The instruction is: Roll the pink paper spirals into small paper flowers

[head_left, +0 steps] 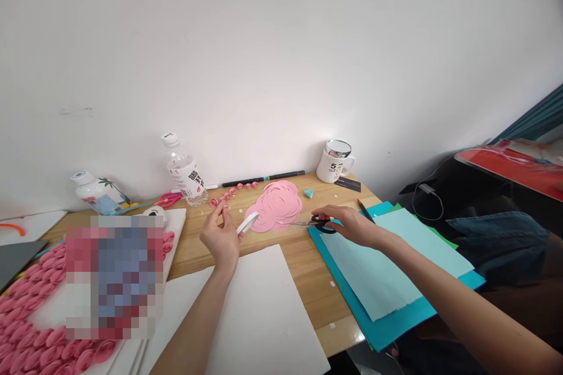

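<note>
My left hand (220, 239) is closed around a narrow white roll of tape (247, 222), which hangs at its right side. Its raised fingertips are by a small pink paper piece; whether they pinch it I cannot tell. My right hand (345, 224) grips black-handled scissors (317, 222), their blades pointing left over the table. Between the hands lies a loose pile of pink paper spirals (278, 204). Several small rolled pink paper flowers (233, 190) sit in a row behind my left hand.
White boards (268, 304) and blue paper sheets (396, 263) cover the front. At the left is a board with many pink paper flowers (53, 337), partly blurred. A water bottle (187, 173), a white bottle (99, 192) and a mug (335, 163) stand along the wall.
</note>
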The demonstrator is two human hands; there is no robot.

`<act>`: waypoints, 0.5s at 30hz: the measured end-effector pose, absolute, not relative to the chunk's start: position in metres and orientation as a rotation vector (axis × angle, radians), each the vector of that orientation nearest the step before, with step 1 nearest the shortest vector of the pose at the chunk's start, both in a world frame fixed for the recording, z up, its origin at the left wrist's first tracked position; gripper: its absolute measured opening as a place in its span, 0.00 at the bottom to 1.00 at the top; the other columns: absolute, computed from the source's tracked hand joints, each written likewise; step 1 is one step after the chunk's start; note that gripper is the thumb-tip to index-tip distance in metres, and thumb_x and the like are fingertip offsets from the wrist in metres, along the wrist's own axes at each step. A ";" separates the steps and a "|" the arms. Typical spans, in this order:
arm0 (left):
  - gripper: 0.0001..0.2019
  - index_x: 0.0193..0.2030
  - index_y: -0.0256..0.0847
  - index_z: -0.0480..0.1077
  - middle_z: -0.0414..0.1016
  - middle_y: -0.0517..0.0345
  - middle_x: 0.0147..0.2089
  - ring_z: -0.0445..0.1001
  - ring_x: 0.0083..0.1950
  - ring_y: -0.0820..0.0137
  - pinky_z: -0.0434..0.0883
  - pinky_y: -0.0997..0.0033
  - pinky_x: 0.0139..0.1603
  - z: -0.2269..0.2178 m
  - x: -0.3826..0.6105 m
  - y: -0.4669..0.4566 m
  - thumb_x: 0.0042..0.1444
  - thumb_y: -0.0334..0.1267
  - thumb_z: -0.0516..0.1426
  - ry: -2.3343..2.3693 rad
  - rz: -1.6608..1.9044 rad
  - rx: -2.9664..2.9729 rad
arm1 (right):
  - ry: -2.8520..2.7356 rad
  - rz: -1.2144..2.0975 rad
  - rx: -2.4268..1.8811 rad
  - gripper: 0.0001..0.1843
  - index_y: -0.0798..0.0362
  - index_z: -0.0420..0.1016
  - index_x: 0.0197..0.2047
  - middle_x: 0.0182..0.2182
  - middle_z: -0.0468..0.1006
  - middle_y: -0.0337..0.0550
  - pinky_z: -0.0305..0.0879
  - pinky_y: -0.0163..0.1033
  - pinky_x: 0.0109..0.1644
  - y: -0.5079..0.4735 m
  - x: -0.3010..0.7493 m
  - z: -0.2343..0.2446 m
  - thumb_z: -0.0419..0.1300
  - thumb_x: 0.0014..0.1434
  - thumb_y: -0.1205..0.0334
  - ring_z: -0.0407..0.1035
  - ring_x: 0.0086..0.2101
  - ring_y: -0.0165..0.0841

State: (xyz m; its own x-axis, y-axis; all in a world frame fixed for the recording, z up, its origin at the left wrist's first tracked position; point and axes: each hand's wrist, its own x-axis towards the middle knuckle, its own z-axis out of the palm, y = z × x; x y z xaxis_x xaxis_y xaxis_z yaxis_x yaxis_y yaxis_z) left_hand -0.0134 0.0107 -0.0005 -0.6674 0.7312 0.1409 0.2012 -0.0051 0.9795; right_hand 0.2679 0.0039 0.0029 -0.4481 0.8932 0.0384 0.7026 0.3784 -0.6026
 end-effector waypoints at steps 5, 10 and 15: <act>0.15 0.46 0.39 0.74 0.76 0.51 0.37 0.63 0.16 0.82 0.63 0.83 0.09 -0.003 -0.013 0.011 0.52 0.36 0.54 1.848 1.751 0.989 | -1.678 1.510 -1.033 0.29 0.52 0.59 0.60 0.42 0.75 0.51 0.64 0.48 0.46 -0.012 0.252 -0.007 0.57 0.56 0.53 0.70 0.39 0.36; 0.15 0.46 0.41 0.74 0.76 0.51 0.43 0.62 0.16 0.84 0.64 0.82 0.10 0.000 -0.010 0.007 0.53 0.38 0.55 1.835 1.780 0.977 | -1.650 1.596 -0.886 0.35 0.51 0.62 0.57 0.42 0.73 0.48 0.62 0.41 0.42 -0.024 0.207 -0.005 0.64 0.48 0.52 0.66 0.37 0.32; 0.15 0.47 0.43 0.73 0.76 0.51 0.44 0.64 0.17 0.82 0.65 0.81 0.10 0.002 -0.006 0.004 0.53 0.39 0.55 1.830 1.777 0.948 | -1.790 1.177 -1.209 0.21 0.52 0.71 0.40 0.28 0.66 0.36 0.59 0.36 0.38 -0.023 0.159 0.005 0.67 0.42 0.56 0.60 0.31 0.29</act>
State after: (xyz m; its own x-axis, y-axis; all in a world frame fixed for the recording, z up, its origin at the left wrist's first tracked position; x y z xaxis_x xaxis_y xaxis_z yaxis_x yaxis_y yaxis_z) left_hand -0.0059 0.0041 0.0018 -0.6810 0.7144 0.1605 0.1815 -0.0476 0.9822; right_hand 0.1590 -0.0234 0.0049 -0.3472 0.9369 0.0409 0.3337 0.1642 -0.9283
